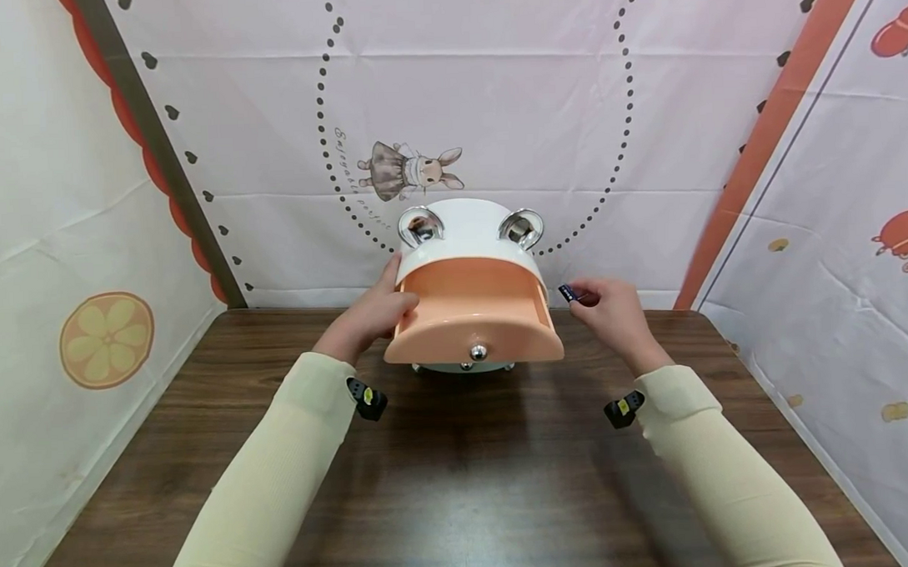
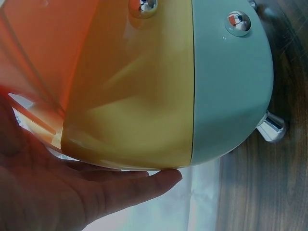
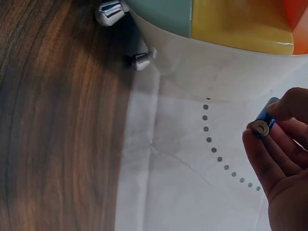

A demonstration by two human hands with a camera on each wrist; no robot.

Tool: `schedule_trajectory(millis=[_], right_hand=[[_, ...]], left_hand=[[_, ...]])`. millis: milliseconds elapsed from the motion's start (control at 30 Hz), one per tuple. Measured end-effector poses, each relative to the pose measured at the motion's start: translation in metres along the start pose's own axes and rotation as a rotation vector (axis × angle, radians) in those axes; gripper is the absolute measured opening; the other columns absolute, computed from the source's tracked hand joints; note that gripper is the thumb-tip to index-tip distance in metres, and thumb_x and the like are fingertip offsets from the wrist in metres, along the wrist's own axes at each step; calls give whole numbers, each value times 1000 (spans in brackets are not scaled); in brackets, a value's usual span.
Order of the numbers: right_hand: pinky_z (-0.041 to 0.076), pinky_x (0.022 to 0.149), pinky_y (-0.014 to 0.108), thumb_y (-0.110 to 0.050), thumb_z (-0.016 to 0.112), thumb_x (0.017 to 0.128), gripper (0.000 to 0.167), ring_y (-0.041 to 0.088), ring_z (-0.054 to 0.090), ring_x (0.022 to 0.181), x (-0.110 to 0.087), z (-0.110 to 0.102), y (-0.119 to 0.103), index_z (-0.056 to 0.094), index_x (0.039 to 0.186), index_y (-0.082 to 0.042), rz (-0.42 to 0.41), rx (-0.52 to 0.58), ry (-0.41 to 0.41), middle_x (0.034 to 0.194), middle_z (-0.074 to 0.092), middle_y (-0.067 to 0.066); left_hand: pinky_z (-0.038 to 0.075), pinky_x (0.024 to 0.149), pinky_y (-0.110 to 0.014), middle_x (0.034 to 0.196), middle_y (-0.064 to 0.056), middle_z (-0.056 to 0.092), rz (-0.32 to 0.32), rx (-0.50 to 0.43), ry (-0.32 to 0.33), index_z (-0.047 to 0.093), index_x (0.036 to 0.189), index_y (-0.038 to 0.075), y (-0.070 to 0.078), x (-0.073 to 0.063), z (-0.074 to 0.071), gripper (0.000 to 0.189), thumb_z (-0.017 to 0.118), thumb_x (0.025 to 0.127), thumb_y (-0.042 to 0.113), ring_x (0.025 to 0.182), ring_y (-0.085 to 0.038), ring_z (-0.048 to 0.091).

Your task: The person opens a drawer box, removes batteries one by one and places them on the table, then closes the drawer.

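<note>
A small frog-like drawer cabinet (image 1: 467, 225) with a white shell and two shiny round eyes stands on the table. Its orange top drawer (image 1: 456, 338) is pulled out, and the visible inside is bare. On the cabinet's left side rests my left hand (image 1: 376, 311), fingers extended along the shell and thumb by the drawer's edge. Beyond the right side, my right hand (image 1: 613, 311) pinches a blue battery (image 3: 264, 120) between thumb and fingers, one flat end facing the right wrist camera. The battery is held in the air beside the shell.
Below the orange drawer sit a yellow drawer (image 2: 139, 106) and a green drawer (image 2: 231, 82) with silver knobs. Silver feet (image 2: 272, 127) lift the cabinet off the brown wooden table (image 1: 461, 492). Printed cloth walls (image 1: 478, 107) enclose the back and both sides.
</note>
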State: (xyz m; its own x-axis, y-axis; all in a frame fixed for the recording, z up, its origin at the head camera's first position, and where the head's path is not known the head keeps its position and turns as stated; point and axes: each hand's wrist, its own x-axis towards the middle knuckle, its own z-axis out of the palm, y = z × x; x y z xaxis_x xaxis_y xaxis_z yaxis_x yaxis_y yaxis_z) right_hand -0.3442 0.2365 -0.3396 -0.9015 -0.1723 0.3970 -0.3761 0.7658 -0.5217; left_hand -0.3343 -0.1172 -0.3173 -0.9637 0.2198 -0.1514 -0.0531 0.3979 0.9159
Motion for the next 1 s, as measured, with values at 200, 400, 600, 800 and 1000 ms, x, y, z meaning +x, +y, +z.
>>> schedule_trajectory(millis=[200,400,600,800,1000], right_hand=[[54,74,43,-9,62,85,32,29,69,87,-2,8,3,69,115,0,44,7,-30,97,72,18],[54,75,43,-11,62,85,32,28,67,87,-5,14,8,69,115,-2,56,-6,-50,97,71,16],[53,74,42,-10,62,86,29,27,66,87,-9,20,11,70,112,-1,71,9,-86,97,71,16],[54,77,43,-11,64,87,27,28,66,92,-10,27,14,70,112,-1,105,22,-129,102,70,16],[54,78,43,-16,67,87,26,28,66,94,-12,33,16,71,110,-3,107,0,-172,102,72,15]], left_hand=[[48,57,-32,161,-11,10,-11,1,0,-18,152,40,-2,2,0,94,47,88,18,95,-27,54],[48,59,-34,159,-12,13,-18,3,-3,-18,151,42,-2,4,0,94,47,87,18,89,-27,55],[47,57,-34,156,-13,18,-23,2,0,-17,152,41,-2,5,0,96,47,86,16,76,-23,52],[47,58,-35,157,-14,17,-14,9,4,-17,152,39,-1,5,-1,96,47,85,14,77,-23,53],[47,59,-35,158,-13,15,-11,11,1,-17,152,39,-1,5,-1,95,47,86,15,83,-25,53]])
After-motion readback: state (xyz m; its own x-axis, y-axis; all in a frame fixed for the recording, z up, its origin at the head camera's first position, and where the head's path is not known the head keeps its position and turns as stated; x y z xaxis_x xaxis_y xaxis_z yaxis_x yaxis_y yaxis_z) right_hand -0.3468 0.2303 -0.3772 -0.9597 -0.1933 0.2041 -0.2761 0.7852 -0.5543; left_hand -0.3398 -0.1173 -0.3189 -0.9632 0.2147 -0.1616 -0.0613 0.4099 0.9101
